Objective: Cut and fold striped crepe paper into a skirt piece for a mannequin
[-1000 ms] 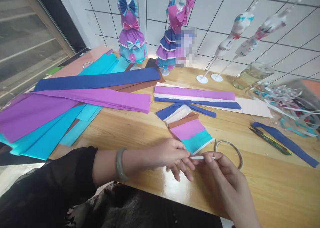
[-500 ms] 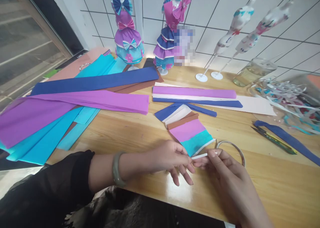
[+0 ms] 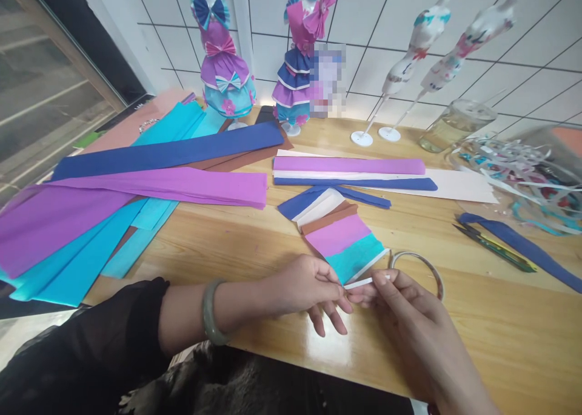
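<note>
Between my two hands runs a short, narrow white strip (image 3: 358, 283). My left hand (image 3: 309, 290) pinches its left end between thumb and forefinger, the other fingers spread loosely. At the strip's right end, my right hand (image 3: 411, 309) holds it between thumb and fingers. Just beyond my fingertips lies a joined piece of crepe paper (image 3: 339, 233) in turquoise, purple, brown, white and blue bands. A white edging borders its near turquoise side. My left fingertips are at its near corner; whether they also grip the paper is hidden.
Folded purple paper (image 3: 222, 187) and a blue strip (image 3: 182, 148) lie left. Two dressed mannequins (image 3: 225, 69) and two bare ones (image 3: 418, 33) stand behind. Rightward are a silvery ring (image 3: 440, 281), a cutter knife (image 3: 504, 251), a jar (image 3: 457, 127) and tangled paper scraps (image 3: 541, 178).
The whole view has shifted slightly, so things on the table appear a little further left. Both hands keep almost the same pose on the white strip.
</note>
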{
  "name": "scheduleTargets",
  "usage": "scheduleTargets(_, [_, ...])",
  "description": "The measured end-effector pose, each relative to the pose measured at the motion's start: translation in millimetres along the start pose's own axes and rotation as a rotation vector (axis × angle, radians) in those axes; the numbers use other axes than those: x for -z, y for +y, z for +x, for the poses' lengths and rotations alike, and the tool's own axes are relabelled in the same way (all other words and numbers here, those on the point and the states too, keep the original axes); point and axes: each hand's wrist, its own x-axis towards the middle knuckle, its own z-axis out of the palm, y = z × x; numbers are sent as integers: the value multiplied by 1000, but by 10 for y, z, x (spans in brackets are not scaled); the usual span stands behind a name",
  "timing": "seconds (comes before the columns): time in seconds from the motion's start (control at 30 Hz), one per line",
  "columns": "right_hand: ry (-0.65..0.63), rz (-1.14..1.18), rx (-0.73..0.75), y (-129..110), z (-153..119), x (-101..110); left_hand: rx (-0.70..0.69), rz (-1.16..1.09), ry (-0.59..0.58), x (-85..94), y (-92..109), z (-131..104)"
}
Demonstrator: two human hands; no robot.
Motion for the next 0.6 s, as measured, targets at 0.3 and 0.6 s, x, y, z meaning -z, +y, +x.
scheduleTargets(0.3, [4, -2, 8, 23, 4, -14, 11, 1, 32, -14, 19, -7])
scheduleTargets(0.6, [210, -86, 20, -44, 49, 263, 59, -28, 82, -12, 23, -18])
